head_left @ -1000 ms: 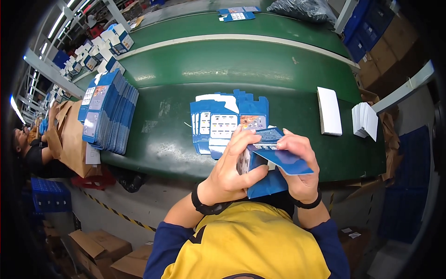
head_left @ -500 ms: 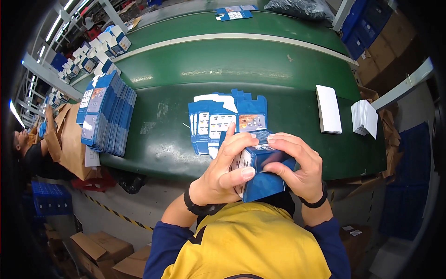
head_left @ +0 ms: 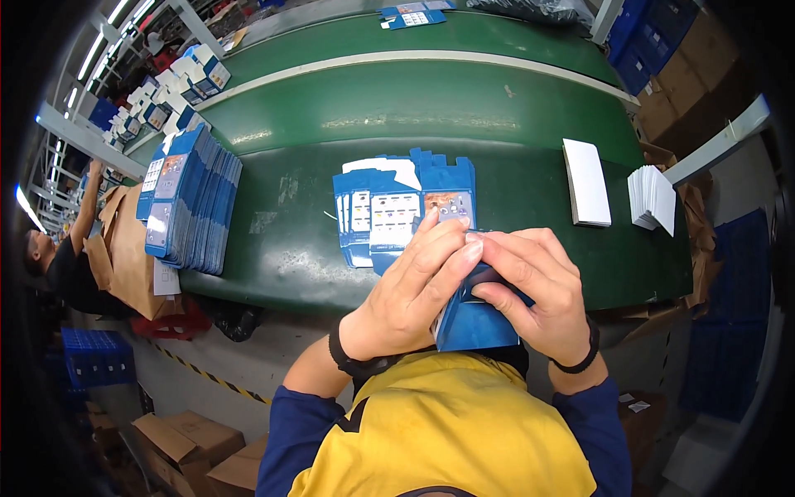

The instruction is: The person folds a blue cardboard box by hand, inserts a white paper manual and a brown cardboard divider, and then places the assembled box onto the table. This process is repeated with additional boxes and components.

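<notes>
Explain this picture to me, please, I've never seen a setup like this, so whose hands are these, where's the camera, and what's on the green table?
There is no machine here: these are a person's bare hands. A wide fisheye camera on the person's head looks down, so straight edges bend near the rim.

The left hand and right hand together hold a blue box, fingertips meeting near its top.

On the green table, just beyond the hands, lies a pile of flat printed cartons. To the left is a thick stack of blue cartons; to the right, two white stacks, perhaps paper or card.
</notes>
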`<state>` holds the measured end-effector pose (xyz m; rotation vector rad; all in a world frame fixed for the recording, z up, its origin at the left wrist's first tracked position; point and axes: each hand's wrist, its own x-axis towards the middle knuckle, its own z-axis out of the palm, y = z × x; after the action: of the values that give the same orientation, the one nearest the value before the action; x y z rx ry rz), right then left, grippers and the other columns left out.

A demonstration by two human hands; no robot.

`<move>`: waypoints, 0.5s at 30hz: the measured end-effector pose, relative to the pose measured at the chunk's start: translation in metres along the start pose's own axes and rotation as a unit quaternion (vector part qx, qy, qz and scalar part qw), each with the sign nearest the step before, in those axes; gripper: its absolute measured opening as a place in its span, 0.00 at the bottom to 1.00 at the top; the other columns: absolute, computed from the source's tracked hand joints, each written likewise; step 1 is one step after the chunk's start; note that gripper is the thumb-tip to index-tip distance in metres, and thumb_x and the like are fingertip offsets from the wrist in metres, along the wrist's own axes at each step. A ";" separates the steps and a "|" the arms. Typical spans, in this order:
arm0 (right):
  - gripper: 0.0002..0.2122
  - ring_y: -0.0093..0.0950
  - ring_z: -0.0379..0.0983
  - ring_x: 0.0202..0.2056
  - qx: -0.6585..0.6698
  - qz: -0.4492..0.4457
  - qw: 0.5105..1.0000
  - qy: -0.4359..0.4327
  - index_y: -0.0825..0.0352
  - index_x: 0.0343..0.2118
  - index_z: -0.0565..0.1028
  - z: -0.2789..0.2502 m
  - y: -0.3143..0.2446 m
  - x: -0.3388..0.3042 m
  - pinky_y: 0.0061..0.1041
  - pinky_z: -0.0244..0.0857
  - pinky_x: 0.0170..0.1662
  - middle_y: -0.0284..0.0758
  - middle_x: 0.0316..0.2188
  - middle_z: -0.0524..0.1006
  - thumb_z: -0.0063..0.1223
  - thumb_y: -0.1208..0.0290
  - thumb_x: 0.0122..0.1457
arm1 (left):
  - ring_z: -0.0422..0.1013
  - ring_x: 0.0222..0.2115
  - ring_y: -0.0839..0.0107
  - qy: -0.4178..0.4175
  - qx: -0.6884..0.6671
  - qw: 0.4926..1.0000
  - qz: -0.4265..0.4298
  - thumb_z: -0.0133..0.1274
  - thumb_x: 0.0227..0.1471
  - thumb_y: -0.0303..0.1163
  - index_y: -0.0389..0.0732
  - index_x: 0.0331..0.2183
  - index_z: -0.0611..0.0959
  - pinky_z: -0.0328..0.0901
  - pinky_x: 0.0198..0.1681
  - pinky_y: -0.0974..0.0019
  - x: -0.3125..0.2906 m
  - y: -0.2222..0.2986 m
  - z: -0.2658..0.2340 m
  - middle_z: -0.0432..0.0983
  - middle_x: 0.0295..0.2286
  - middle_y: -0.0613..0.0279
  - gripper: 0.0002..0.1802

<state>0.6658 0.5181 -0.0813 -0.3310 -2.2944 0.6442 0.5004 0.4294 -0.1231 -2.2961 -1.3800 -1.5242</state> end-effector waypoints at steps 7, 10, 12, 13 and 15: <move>0.19 0.33 0.71 0.35 0.016 -0.006 0.998 -0.054 0.69 0.40 0.76 -0.014 0.003 -0.001 0.28 0.67 0.38 0.38 0.37 0.78 0.64 0.71 0.43 | 0.62 0.51 0.48 -0.057 -0.087 0.989 -0.109 0.59 0.41 0.24 0.33 0.52 0.65 0.54 0.56 0.45 0.009 0.018 -0.011 0.65 0.46 0.46 0.35; 0.21 0.30 0.72 0.39 0.484 0.150 0.850 0.144 0.75 0.47 0.71 -0.001 0.005 -0.022 0.27 0.68 0.41 0.38 0.43 0.76 0.48 0.60 0.59 | 0.61 0.53 0.48 0.054 -0.021 0.997 0.051 0.61 0.39 0.25 0.33 0.53 0.63 0.52 0.58 0.47 0.003 0.006 0.003 0.64 0.47 0.47 0.39; 0.33 0.37 0.64 0.51 0.341 0.071 0.925 0.154 0.77 0.52 0.64 0.000 0.009 -0.020 0.32 0.60 0.52 0.42 0.47 0.73 0.32 0.45 0.61 | 0.60 0.53 0.48 0.088 -0.029 0.995 0.021 0.62 0.38 0.24 0.32 0.53 0.63 0.51 0.58 0.47 0.005 0.010 0.017 0.63 0.47 0.47 0.40; 0.36 0.37 0.60 0.55 0.169 0.039 0.979 0.107 0.77 0.54 0.61 -0.001 0.009 -0.017 0.34 0.55 0.56 0.44 0.49 0.71 0.29 0.42 0.61 | 0.60 0.54 0.48 0.120 -0.033 0.992 -0.011 0.62 0.38 0.24 0.32 0.53 0.62 0.51 0.58 0.47 0.004 0.011 0.021 0.63 0.48 0.47 0.40; 0.52 0.38 0.40 0.64 0.362 0.079 0.923 0.102 0.67 0.63 0.41 0.014 0.002 -0.013 0.37 0.34 0.63 0.46 0.63 0.44 0.24 0.24 0.44 | 0.57 0.55 0.47 0.099 -0.052 0.994 -0.001 0.57 0.43 0.22 0.32 0.57 0.55 0.48 0.59 0.48 -0.003 0.005 0.024 0.60 0.50 0.44 0.41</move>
<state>0.6651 0.5093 -0.0989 -0.2084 -1.6919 1.4055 0.5204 0.4363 -0.1355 -2.1275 -1.2808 -1.8089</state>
